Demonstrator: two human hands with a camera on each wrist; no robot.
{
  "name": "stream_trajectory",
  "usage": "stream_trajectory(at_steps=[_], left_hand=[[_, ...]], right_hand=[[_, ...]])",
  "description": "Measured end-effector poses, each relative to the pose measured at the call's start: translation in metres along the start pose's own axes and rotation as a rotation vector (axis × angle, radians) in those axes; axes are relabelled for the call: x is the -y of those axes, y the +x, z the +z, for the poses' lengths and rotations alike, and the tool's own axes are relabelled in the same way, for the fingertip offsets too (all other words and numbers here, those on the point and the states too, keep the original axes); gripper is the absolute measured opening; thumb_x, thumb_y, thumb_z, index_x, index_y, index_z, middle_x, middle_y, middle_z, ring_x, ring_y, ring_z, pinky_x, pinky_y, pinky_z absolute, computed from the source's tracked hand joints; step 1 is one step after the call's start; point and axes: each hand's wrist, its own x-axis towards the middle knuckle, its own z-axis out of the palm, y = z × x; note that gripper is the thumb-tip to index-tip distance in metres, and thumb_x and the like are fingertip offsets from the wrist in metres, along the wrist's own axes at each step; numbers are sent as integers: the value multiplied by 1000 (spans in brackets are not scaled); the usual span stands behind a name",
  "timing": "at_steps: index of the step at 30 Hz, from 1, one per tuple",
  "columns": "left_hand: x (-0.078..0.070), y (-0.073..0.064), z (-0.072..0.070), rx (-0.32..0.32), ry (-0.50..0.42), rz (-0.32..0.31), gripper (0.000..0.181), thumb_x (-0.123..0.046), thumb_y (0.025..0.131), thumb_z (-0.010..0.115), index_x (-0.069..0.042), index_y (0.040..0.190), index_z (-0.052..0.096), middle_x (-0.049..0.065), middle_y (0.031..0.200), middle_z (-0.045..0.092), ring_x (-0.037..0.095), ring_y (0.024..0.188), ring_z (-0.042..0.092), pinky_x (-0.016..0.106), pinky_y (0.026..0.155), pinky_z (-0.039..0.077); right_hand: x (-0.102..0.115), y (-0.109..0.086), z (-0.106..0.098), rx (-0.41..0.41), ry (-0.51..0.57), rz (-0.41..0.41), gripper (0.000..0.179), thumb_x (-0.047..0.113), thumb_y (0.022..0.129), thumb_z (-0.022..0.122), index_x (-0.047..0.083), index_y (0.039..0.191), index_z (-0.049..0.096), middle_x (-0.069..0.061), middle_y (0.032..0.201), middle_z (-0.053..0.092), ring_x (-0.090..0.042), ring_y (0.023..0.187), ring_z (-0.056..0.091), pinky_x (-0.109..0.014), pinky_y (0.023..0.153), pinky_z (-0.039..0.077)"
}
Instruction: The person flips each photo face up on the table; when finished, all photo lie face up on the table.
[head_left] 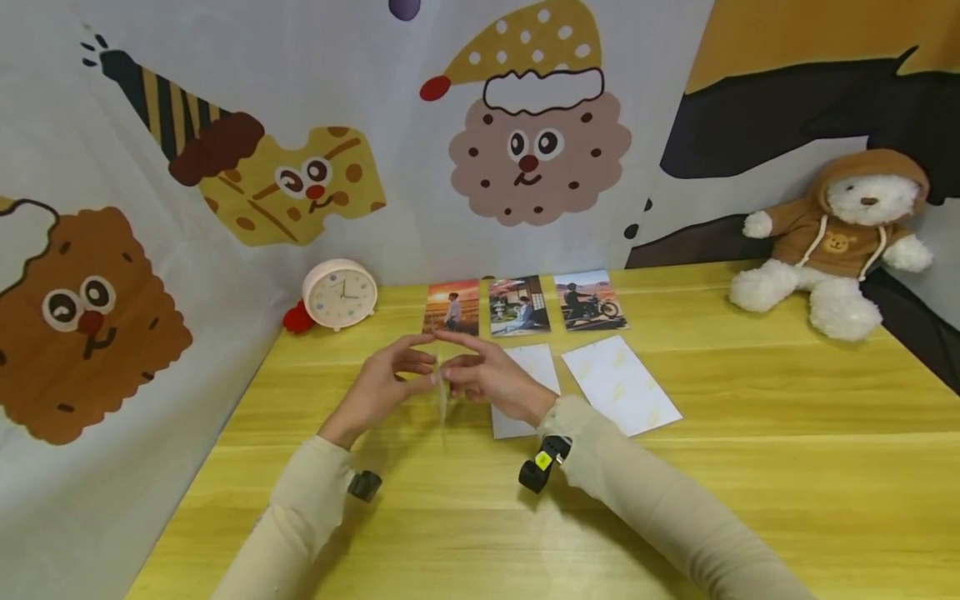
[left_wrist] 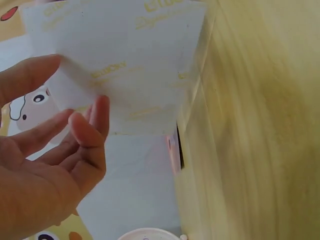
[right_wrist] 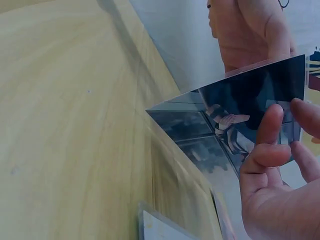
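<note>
Between both hands a photo print (head_left: pixel 442 408) stands upright, almost edge-on in the head view. Its white back (left_wrist: pixel 135 60) with yellow lettering faces my left hand (head_left: pixel 375 387); the dark picture side (right_wrist: pixel 245 95), showing a seated figure, faces my right hand (head_left: pixel 502 383). Left fingertips hold the print at its edge and back. On the other side, the right fingers grip near the edge and rest on the picture. Below the right hand lies a face-down print (head_left: pixel 517 421), partly covered by it. Another face-down print (head_left: pixel 622 383) lies to its right.
Along the back lie three face-up photos: a sunset field (head_left: pixel 450 304), a figure sitting in a garden room (head_left: pixel 519 306) and a motorcycle rider (head_left: pixel 590 300). A round clock (head_left: pixel 341 294) and a red object (head_left: pixel 297 318) stand left; a teddy bear (head_left: pixel 840 242) sits right.
</note>
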Motion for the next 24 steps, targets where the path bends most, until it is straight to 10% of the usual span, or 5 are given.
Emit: stream_trajectory(at_steps=[10, 24], left_hand=[[2, -3, -2, -28, -211, -65, 51, -23, 99, 64, -22, 148, 48, 17, 140, 60, 32, 127, 61, 51, 106, 50], [3, -3, -7, -58, -283, -89, 56, -19, 101, 60, -22, 153, 39, 21, 141, 58, 30, 124, 61, 43, 102, 53]], right_hand=[[1, 3, 2, -32, -74, -17, 58, 12, 97, 65, 44, 144, 50, -8, 109, 66, -19, 70, 59, -30, 55, 32], [1, 8, 5, -97, -260, -67, 60, 12, 91, 73, 41, 141, 55, -7, 96, 64, -15, 59, 45, -37, 59, 38]])
